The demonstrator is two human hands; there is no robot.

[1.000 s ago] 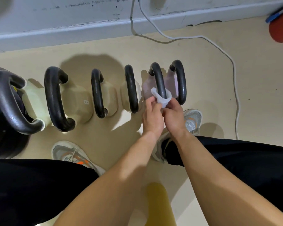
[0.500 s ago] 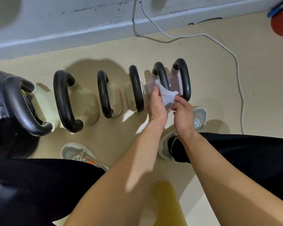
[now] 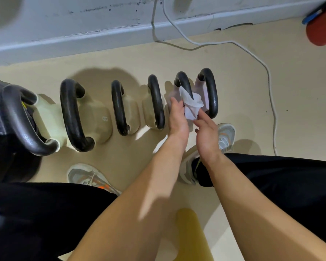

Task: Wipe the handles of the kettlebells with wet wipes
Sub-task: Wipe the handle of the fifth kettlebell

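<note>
I see the wet wipe (image 3: 191, 103) draped over the black handle (image 3: 183, 81) of a pink kettlebell (image 3: 170, 92) standing on the floor (image 3: 243, 81). My left hand (image 3: 178, 119) grips the wipe at this handle with curled fingers. My right hand (image 3: 207, 132) is loose, its straight fingertips (image 3: 201, 114) touching the wipe's lower end, just right of the handle. A white cable (image 3: 269, 87) lies well right of the handle

A gym corner is suggested: black-handled kettlebells (image 3: 119, 108) are lined up on a beige floor (image 3: 252, 110) leftward from the gripped handle (image 3: 183, 80), a scuffed white wall (image 3: 83, 25) is seen beyond it, and a loose cable (image 3: 269, 76) is trailed to its right
</note>
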